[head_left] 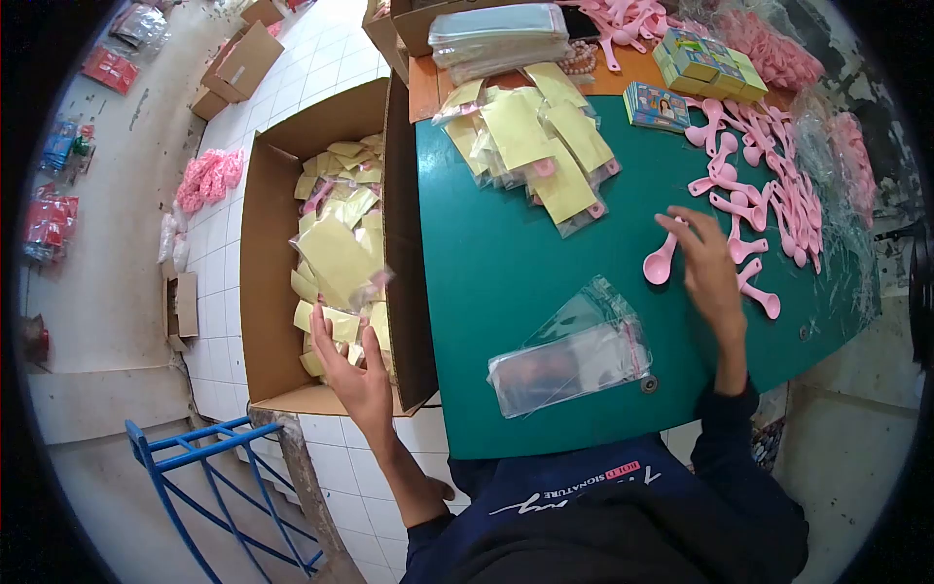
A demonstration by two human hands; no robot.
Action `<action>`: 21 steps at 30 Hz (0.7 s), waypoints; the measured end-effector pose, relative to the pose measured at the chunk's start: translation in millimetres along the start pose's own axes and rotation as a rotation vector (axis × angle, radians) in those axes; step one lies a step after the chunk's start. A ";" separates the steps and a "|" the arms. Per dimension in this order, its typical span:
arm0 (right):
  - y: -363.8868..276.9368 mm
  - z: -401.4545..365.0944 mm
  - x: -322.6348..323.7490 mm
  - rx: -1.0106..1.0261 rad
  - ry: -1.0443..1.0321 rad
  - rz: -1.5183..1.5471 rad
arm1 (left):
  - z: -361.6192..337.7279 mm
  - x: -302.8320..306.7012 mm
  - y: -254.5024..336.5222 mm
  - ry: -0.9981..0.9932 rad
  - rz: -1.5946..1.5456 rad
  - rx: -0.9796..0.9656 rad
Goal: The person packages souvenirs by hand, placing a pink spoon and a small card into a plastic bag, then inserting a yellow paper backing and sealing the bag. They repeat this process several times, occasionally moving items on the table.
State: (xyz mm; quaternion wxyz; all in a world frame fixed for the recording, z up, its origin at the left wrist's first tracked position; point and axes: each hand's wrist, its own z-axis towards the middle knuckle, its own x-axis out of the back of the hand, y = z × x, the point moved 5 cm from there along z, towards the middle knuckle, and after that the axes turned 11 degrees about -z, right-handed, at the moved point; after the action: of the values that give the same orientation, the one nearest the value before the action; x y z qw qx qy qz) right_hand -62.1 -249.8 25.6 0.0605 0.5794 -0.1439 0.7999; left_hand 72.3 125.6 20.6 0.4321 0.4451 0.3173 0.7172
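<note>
Over the large cardboard box (pixel 265 341), my left hand (pixel 352 375) has its fingers spread and holds nothing. Just beyond its fingertips is a clear packet with a pale yellow card (pixel 336 261), above similar packets heaped in the box. My right hand (pixel 708 263) is over the green table, its fingertips closed on the handle of a pink measuring spoon (pixel 660 265). More pink spoons (pixel 798 209) are scattered to the right of that hand. A stack of clear plastic bags (pixel 569 365) lies on the table between my hands.
Finished-looking yellow-card packets (pixel 530 136) are piled at the table's far left. Behind them lies a bundle of clear bags (pixel 498 34). Small card stacks (pixel 657 105) sit at the back right, near crumpled plastic wrap (pixel 827 146). A blue metal frame (pixel 209 438) stands at lower left.
</note>
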 end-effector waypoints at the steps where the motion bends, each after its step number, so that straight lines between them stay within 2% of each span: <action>1: 16.7 -2.0 -6.7 0.023 -0.011 -0.008 | 0.8 -11.7 3.6 -0.147 -0.042 0.003; 3: 39.4 -8.4 -19.3 0.078 -0.047 -0.023 | -12.3 -38.6 21.2 -0.438 -0.120 0.021; 5: 41.5 -13.2 -17.4 0.031 -0.072 0.054 | -41.2 -82.0 54.0 -0.794 -0.007 -0.186; 7: 36.9 -20.8 -12.1 -0.049 -0.117 0.088 | -68.5 -118.3 64.8 -0.905 -0.039 -0.191; 10: 35.9 -29.0 -5.5 -0.145 -0.152 0.210 | -80.6 -150.2 63.6 -0.823 -0.031 -0.341; 11: 35.9 -32.1 -3.6 -0.183 -0.173 0.253 | -83.1 -155.1 59.9 -0.881 -0.085 -0.292; 13: 32.5 -36.4 7.7 -0.206 -0.090 0.355 | -86.9 -160.0 54.9 -0.999 -0.186 -0.189; 18: 17.3 -37.2 18.9 -0.290 0.101 0.725 | -76.8 -154.0 62.2 -0.927 -0.142 -0.277; 21: 2.6 -36.2 22.0 -0.331 0.120 0.683 | -74.8 -153.9 59.4 -0.906 -0.259 -0.226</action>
State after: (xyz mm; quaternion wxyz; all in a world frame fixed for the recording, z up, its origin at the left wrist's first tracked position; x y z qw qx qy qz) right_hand -102.8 -242.9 35.5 -0.1083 0.4325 -0.4521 0.7726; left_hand 19.4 -43.7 -15.7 0.6581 0.6198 0.0700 0.4217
